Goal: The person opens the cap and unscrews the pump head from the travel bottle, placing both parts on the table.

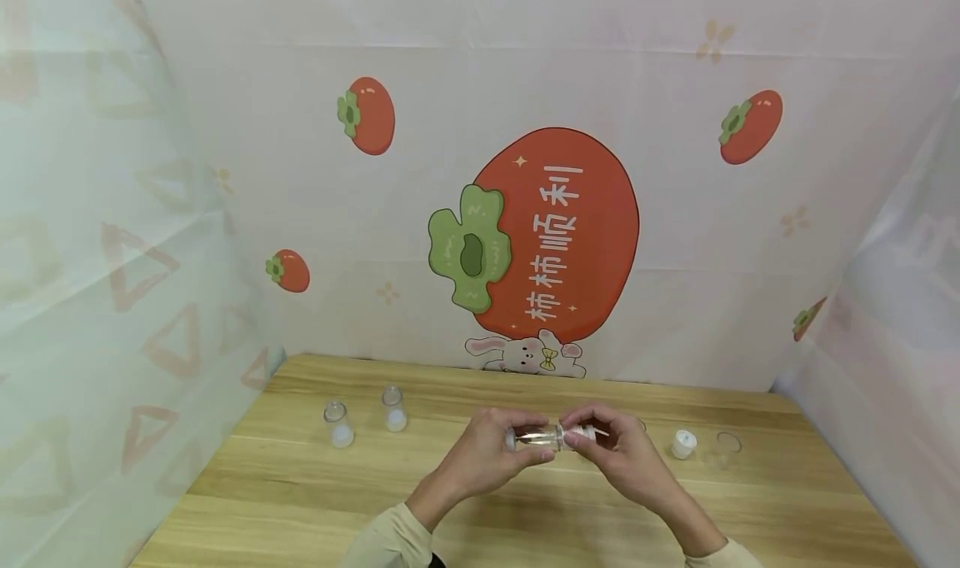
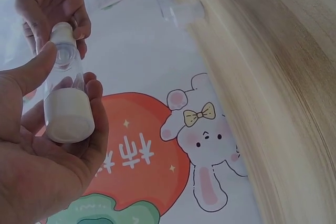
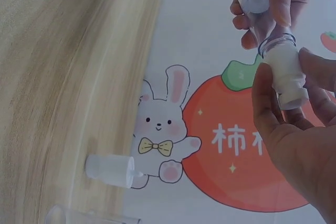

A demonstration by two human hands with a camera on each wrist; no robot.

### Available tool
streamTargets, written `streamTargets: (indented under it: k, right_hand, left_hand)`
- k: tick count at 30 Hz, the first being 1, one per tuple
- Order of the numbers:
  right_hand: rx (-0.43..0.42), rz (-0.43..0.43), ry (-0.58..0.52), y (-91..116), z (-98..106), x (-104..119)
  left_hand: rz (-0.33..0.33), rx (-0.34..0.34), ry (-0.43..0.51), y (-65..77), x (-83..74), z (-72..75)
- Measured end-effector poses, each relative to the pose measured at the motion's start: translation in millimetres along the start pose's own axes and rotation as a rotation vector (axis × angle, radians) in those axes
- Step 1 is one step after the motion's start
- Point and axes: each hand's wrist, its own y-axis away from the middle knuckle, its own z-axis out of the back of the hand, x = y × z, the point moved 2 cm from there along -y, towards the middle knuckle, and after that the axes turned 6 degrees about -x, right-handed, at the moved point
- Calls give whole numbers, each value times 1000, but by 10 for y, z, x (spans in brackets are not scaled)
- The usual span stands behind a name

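Observation:
My left hand (image 1: 483,451) grips a small clear bottle (image 1: 536,440) with a white base (image 2: 69,116), held on its side above the table. At the bottle's mouth, my right hand (image 1: 626,460) pinches a white pump head (image 3: 285,66) between thumb and fingers. Pump head and bottle neck meet end to end; whether the threads have engaged cannot be told. The fingers partly cover both pieces.
Two similar clear bottles with white bottoms (image 1: 339,426) (image 1: 394,410) stand on the wooden table (image 1: 300,501) at the left. To the right are another white pump head (image 1: 683,445) and a clear cap (image 1: 727,443). Behind the table hangs a printed cloth (image 1: 420,218).

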Motion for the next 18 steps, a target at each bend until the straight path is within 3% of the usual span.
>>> streamTargets:
  k: [7,12,18]
  right_hand:
    - [74,-70,-36,-1,19,-17]
    - [146,-67,-70,3,37,-35]
    - [157,-61,-78,-8,46,-31]
  left_hand:
    - [3,-13,-17,-2,-12,19]
    - [25,-4,-3,-15,-16,37]
    - [30,23,-22,-31,-16,48]
